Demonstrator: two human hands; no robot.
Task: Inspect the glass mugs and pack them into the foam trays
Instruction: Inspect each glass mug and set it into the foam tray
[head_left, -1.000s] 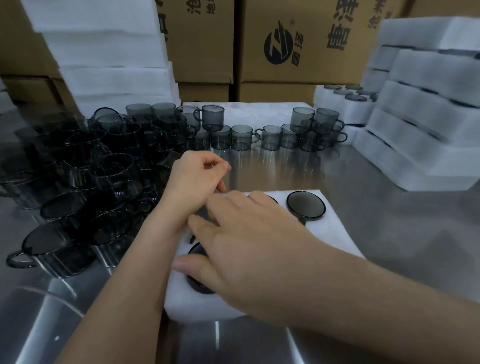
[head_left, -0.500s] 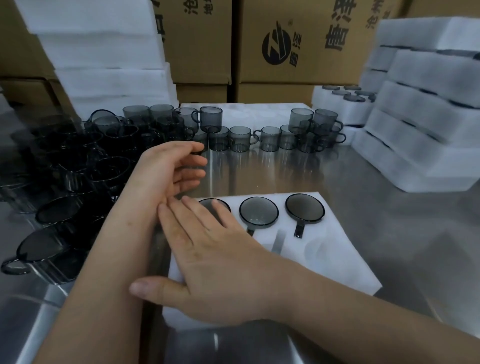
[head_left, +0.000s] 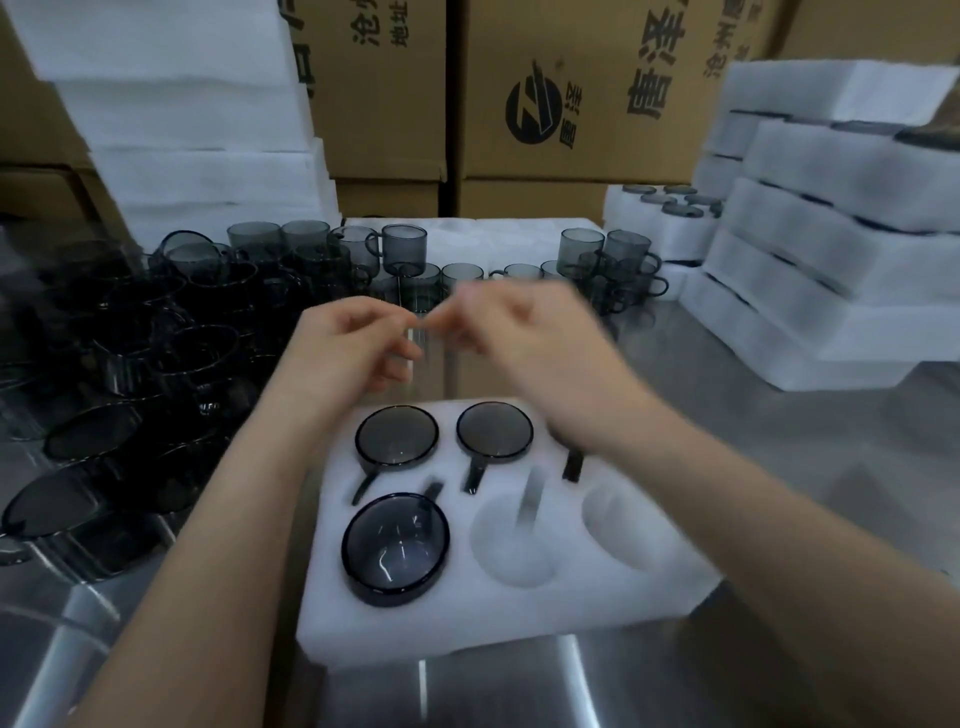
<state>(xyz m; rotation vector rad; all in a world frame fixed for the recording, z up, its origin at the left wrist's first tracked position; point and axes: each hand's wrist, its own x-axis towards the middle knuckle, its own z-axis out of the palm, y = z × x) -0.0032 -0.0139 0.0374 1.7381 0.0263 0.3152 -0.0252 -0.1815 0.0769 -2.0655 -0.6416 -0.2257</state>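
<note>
Head-height view down onto a brushed steel table (head_left: 779, 467). At centre, a white foam tray (head_left: 467, 613) with six round wells and narrow handle slots.

Seated rim-up in the wells, smoky grey glass mugs: one far-left mug (head_left: 397, 436), one far-middle mug (head_left: 494, 431) and one near-left mug (head_left: 395, 551). A fourth mug is mostly hidden under the right forearm, only its dark handle (head_left: 571, 465) showing. Near-middle well (head_left: 514, 540) and near-right well (head_left: 618, 525) are empty.

Above the tray's far edge, left hand (head_left: 353, 348) and right hand (head_left: 519, 338), raised clear of the foam, fingers curled, fingertips almost meeting. Too blurred to tell whether pinching something tiny or holding nothing. No mug in either.

At left, a dense heap of loose dark mugs (head_left: 130, 338), some tipped on their sides. Further back, a row of upright mugs (head_left: 405, 249). At right, stacked white foam blocks (head_left: 831, 260); behind, brown cardboard boxes (head_left: 571, 104).

Judging by look: mugs rigid, smooth, likely slippery, breakable, weighty for their size. Risk of chipped rims and knocks against neighbours in the heap. Best taken by the handle or with fingers wrapped round the body, lifted straight up, handle turned to match the slot, then lowered squarely. Foam soft and light, likely to slide on steel unless steadied.
</note>
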